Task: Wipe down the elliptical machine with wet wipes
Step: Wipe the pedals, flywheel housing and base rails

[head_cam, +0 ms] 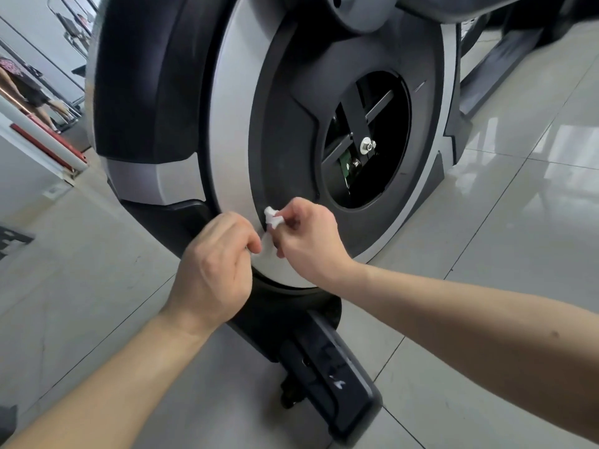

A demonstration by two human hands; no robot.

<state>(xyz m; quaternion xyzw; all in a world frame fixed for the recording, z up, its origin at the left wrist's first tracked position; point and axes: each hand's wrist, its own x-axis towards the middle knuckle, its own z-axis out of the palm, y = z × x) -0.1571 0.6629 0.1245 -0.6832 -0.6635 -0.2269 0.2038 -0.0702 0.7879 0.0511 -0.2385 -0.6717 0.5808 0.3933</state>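
Two bare forearms come in from the bottom edge. The left hand (215,270) has its back to the camera, fingers curled, fingertips pinching the lower end of a white wipe (271,218). The right hand (311,241) is just beside it, thumb and fingers pinching the crumpled upper end of the same wipe. Both hands are closed on the wipe, which is bunched small between them.

The wipe sits against the elliptical machine (139,76), at the seam where the silver ring (233,140) meets the dark disc (291,140). The exact contact spot is partly hidden by fingers.

Below the hands, nearer the camera, the machine's black base foot (327,367) sits on the floor, with pale scuffs (337,385) on top. The glossy grey tiled floor (486,222) runs under both arms and off to the right of the right hand.

Above the right hand is a round opening (382,176) in the disc. Black bars (353,111) cross inside it, with a silver bolt (367,144) and a bit of a green part (346,158) showing.

Far off left of the left hand are a white rail with a red strip (48,145) and a person (22,85), blurred and only partly in view.
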